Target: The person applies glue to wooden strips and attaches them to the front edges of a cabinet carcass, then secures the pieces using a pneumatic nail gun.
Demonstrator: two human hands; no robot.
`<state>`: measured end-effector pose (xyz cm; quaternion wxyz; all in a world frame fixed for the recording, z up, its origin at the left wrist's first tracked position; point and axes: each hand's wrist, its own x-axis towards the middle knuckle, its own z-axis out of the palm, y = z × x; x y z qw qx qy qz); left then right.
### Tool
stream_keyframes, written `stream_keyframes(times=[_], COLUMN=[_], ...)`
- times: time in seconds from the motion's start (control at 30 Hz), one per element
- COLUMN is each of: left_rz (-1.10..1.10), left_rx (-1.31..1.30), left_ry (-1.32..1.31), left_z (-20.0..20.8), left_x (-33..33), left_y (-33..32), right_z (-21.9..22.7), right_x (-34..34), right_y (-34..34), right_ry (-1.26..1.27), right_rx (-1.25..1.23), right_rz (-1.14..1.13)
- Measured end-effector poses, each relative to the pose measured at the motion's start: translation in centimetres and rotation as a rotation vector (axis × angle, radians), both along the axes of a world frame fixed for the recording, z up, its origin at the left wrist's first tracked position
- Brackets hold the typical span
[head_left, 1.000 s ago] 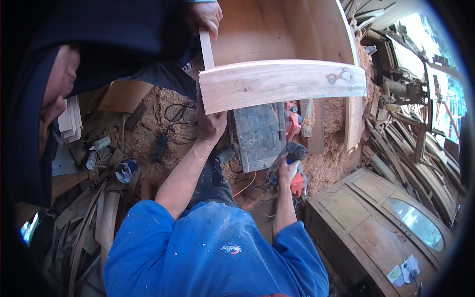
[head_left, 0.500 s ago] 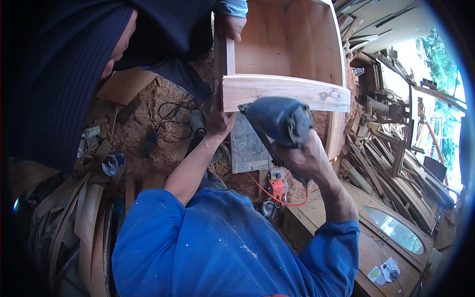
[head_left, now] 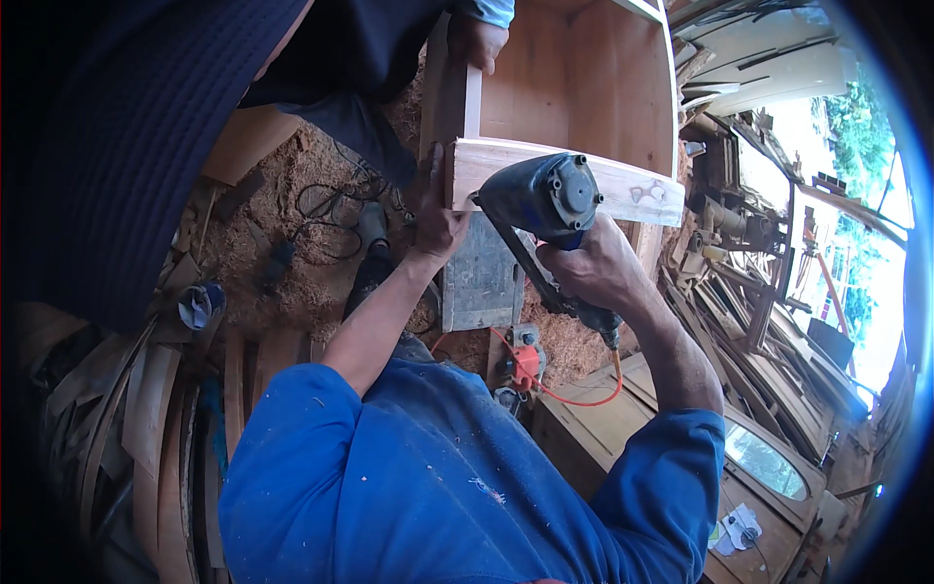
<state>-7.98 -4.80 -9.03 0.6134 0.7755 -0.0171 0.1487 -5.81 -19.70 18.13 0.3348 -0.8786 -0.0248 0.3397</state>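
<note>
My right hand grips the handle of a dark pneumatic nail gun, its nose at the left end of a pale wooden board. The board lies across the near side of an open wooden box frame. My left hand holds the board's left end, fingers up along the corner; part of its grip is hidden. Another person's hand rests on the box's left edge, farther off.
An orange air hose runs from the gun's lower end past a red fitting. A grey panel stands under the board. Wood shavings cover the floor. Timber offcuts are piled at right. A wooden door-like panel lies at lower right.
The nail gun has tilted and moved slightly left, bringing its nose to the board's left end. The board and box appear slightly shifted in view, with my left hand still at the corner.
</note>
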Motion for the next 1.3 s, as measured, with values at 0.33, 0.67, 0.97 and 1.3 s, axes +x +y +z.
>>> stream_keyframes(times=[0.33, 0.67, 0.97, 1.3], left_rz=[0.061, 0.053, 0.032, 0.047], left_rx=[0.026, -0.006, 0.142, 0.161], left_ry=[-0.092, -0.116, -0.064, -0.066], left_z=[-0.9, -0.9, -0.7, -0.1], left_x=[0.7, 0.8, 0.5, 0.5], left_y=[-0.3, -0.2, 0.0, 0.0], right_z=[-0.9, -0.4, 0.7, -0.2], right_x=[-1.2, -0.8, -0.3, 2.6], right_y=[0.0, 0.4, 1.0, 0.7], right_ry=[0.003, -0.082, -0.039, 0.009], right_rx=[0.038, -0.030, 0.022, 0.024], right_rz=[-0.074, 0.059, -0.038, -0.189])
